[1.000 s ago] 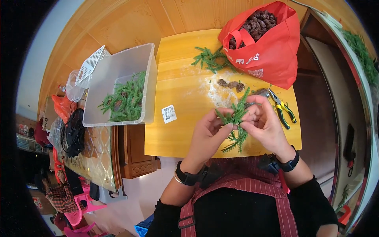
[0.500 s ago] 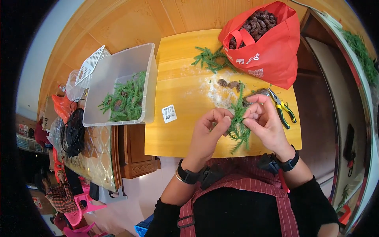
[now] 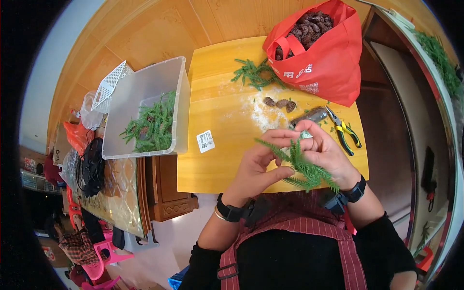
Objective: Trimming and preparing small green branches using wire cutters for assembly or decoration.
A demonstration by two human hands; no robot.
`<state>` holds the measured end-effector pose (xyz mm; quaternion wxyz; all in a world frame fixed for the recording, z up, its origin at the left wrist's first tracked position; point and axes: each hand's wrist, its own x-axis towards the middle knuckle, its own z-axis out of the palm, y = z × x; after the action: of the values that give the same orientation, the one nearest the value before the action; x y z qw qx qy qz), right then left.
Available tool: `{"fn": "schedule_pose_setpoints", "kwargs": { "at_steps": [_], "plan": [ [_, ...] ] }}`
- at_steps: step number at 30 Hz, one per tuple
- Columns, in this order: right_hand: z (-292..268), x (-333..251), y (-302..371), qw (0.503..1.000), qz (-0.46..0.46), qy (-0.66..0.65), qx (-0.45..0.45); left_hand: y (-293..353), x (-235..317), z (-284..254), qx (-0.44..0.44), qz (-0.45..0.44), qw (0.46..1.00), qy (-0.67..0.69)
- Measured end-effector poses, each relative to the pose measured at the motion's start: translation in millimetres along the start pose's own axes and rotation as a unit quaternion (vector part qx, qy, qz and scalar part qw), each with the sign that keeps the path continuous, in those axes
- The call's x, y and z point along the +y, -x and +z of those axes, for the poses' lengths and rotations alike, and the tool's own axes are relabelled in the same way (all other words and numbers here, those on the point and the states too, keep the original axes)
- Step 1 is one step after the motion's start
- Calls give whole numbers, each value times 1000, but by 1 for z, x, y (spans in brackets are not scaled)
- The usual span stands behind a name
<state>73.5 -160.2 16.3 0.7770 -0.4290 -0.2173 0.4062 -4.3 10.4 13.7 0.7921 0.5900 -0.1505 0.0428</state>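
Both hands meet over the near edge of a yellow wooden table [image 3: 227, 159]. My left hand [image 3: 256, 169] and my right hand [image 3: 326, 152] pinch a green fir-like sprig [image 3: 302, 164] between them; its tips fan out toward the left and down toward my right wrist. Each wrist wears a black band. Behind my right hand lies a grey metal tool [image 3: 309, 116]. Three brown pine cones [image 3: 280, 103] rest on a patch of white powder in the table's middle.
A red bag [image 3: 324, 63] full of pine cones stands at the far right, with loose green sprigs [image 3: 253, 75] beside it. Yellow-handled pliers [image 3: 345, 131] lie at the right edge. A clear plastic bin [image 3: 145, 87] with sprigs sits left of the table. A small label [image 3: 205, 141] lies flat.
The sprig has turned from nearly upright to slanting across my hands, its tips now pointing left. Both hands shifted slightly nearer to me.
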Motion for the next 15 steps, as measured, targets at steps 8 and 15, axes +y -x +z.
{"fn": "schedule_pose_setpoints", "kwargs": {
  "at_steps": [8,15],
  "plan": [
    [1,1,6,999,28,21,-15,1,-4,0,-31,19,999,-25],
    [-1,-16,20,986,-82,140,28,-2,-2,5,23,28,999,-25]
  ]
}}
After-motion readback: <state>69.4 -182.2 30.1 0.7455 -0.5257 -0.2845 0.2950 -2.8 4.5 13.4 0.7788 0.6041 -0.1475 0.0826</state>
